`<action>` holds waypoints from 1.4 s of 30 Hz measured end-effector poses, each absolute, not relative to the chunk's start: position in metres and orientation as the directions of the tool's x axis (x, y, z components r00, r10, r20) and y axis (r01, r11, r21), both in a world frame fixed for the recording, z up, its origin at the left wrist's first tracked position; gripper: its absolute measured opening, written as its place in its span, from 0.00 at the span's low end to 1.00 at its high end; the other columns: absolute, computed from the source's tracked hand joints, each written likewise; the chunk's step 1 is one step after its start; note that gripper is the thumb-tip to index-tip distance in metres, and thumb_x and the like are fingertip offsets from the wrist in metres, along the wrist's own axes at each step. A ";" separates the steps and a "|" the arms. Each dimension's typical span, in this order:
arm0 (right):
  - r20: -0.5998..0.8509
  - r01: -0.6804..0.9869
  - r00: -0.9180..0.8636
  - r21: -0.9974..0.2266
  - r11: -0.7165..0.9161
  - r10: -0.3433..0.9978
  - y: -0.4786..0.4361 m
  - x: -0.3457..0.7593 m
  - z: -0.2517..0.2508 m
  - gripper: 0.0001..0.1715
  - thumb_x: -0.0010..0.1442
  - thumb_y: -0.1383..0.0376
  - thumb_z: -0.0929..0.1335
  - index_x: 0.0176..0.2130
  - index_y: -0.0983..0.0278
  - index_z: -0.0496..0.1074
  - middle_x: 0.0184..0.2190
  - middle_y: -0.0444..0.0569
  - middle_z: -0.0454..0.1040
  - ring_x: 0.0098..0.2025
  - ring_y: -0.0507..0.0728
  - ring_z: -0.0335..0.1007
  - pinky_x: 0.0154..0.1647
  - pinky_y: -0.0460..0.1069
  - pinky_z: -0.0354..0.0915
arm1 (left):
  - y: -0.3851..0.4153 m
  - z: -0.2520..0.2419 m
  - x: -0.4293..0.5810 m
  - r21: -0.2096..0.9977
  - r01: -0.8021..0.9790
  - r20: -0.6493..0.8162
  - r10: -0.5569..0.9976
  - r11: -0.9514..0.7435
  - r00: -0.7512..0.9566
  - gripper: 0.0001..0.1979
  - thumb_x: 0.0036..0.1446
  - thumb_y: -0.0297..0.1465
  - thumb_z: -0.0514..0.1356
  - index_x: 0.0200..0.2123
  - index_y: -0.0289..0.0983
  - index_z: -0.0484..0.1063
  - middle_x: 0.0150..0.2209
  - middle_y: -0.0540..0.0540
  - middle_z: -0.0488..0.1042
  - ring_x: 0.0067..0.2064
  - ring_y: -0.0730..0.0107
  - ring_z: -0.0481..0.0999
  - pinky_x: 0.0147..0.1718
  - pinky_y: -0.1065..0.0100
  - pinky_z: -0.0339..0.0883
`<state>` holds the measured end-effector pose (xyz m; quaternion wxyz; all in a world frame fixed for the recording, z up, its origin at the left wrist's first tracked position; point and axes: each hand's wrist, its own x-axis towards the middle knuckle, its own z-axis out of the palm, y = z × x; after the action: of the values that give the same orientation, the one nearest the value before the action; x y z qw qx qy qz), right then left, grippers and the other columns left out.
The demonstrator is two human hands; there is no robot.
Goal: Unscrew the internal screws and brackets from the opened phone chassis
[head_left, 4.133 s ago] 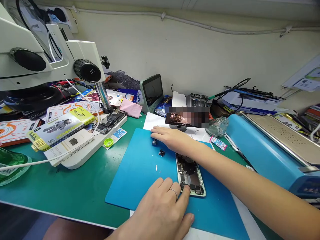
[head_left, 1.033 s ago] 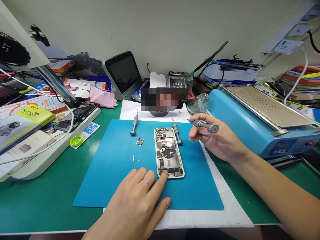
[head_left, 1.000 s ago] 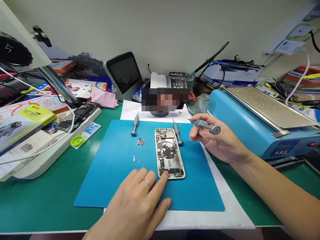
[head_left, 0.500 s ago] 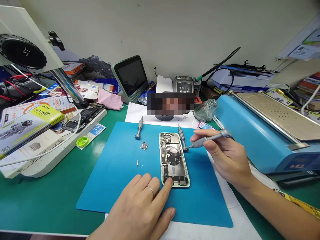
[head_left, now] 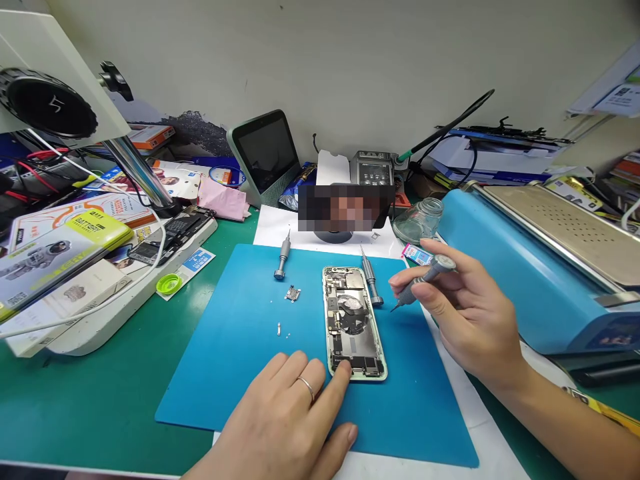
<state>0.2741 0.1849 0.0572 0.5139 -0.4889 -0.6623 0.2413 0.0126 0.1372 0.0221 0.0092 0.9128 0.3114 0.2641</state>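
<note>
Lower centre: left hand (head_left: 280, 413), fingers side by side, thumb apart, index tip on opened smartphone (head_left: 361, 353), mid-frame. Probably light, stiff; bared circuitry (head_left: 332, 308) looks fragile, so hold by smooth, pale rim (head_left: 370, 381). Right of centre: right hand (head_left: 473, 320) pinching grey screwdriver (head_left: 408, 293), thumb against fingers; knurling should resist slipping.

It's a broad, pale wall (head_left: 360, 73) behind the screen (head_left: 267, 153), softly lit, and look just left of the screen: a dark, ragged patch (head_left: 195, 131) low on the surface! Far off to the screen's right, a white fitting (head_left: 600, 90) shows against that wall, while in front of the screen spreads the table (head_left: 115, 393), all green, with a white near edge.
</note>
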 end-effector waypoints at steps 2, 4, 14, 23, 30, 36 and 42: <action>0.451 0.414 -0.025 -0.807 0.420 0.892 0.183 0.273 0.056 0.24 0.70 0.57 0.71 0.63 0.50 0.68 0.39 0.46 0.83 0.39 0.58 0.82 0.39 0.55 0.79 | 0.138 0.022 0.013 0.182 0.561 0.482 0.571 -0.808 0.665 0.19 0.75 0.36 0.49 0.57 0.32 0.72 0.34 0.46 0.76 0.32 0.60 0.74 0.27 0.59 0.63; 0.465 0.414 -0.049 -0.796 0.442 0.884 0.182 0.272 0.055 0.22 0.71 0.59 0.70 0.62 0.48 0.69 0.40 0.46 0.83 0.40 0.58 0.82 0.39 0.55 0.80 | 0.139 0.023 0.013 0.179 0.559 0.482 0.568 -0.809 0.667 0.19 0.75 0.36 0.49 0.57 0.31 0.72 0.34 0.46 0.76 0.31 0.61 0.73 0.27 0.59 0.63; 0.618 0.306 -0.199 -0.698 0.648 0.760 0.173 0.270 0.059 0.32 0.69 0.72 0.70 0.65 0.46 0.66 0.42 0.45 0.84 0.38 0.58 0.85 0.36 0.52 0.83 | 0.141 0.021 0.015 0.139 0.572 0.522 0.550 -0.809 0.651 0.20 0.76 0.37 0.46 0.55 0.32 0.73 0.32 0.47 0.75 0.31 0.61 0.74 0.26 0.59 0.63; 0.693 0.226 -0.168 -0.665 0.712 0.701 0.171 0.254 0.057 0.32 0.66 0.77 0.70 0.63 0.53 0.69 0.43 0.45 0.85 0.40 0.58 0.87 0.39 0.53 0.85 | 0.136 0.026 0.010 0.171 0.569 0.458 0.576 -0.805 0.677 0.20 0.75 0.36 0.49 0.59 0.30 0.73 0.35 0.45 0.75 0.34 0.58 0.73 0.30 0.58 0.63; 0.704 0.200 -0.267 -0.628 0.752 0.658 0.172 0.248 0.046 0.34 0.67 0.78 0.68 0.66 0.54 0.66 0.44 0.47 0.84 0.42 0.56 0.86 0.41 0.50 0.85 | 0.135 0.028 0.010 0.187 0.570 0.405 0.592 -0.800 0.697 0.21 0.75 0.37 0.51 0.59 0.30 0.73 0.36 0.45 0.74 0.35 0.58 0.73 0.31 0.58 0.63; 0.649 0.200 -0.418 -0.618 0.761 0.636 0.172 0.249 0.046 0.40 0.67 0.80 0.68 0.70 0.53 0.62 0.46 0.49 0.85 0.45 0.56 0.86 0.45 0.51 0.85 | 0.136 0.029 0.011 0.177 0.567 0.412 0.583 -0.805 0.700 0.21 0.76 0.37 0.49 0.59 0.31 0.73 0.35 0.46 0.73 0.34 0.60 0.72 0.30 0.59 0.61; 0.579 0.193 -0.493 -0.655 0.730 0.650 0.171 0.253 0.049 0.47 0.63 0.82 0.70 0.72 0.50 0.59 0.50 0.48 0.85 0.48 0.57 0.86 0.47 0.52 0.85 | 0.138 0.026 0.015 0.178 0.572 0.417 0.588 -0.801 0.693 0.21 0.76 0.38 0.49 0.59 0.31 0.73 0.34 0.47 0.73 0.32 0.61 0.70 0.29 0.59 0.58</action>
<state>0.2526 0.1706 0.0494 0.4334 -0.2560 -0.8230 0.2632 0.0145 0.1382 0.0264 0.0169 0.9199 0.3153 0.2324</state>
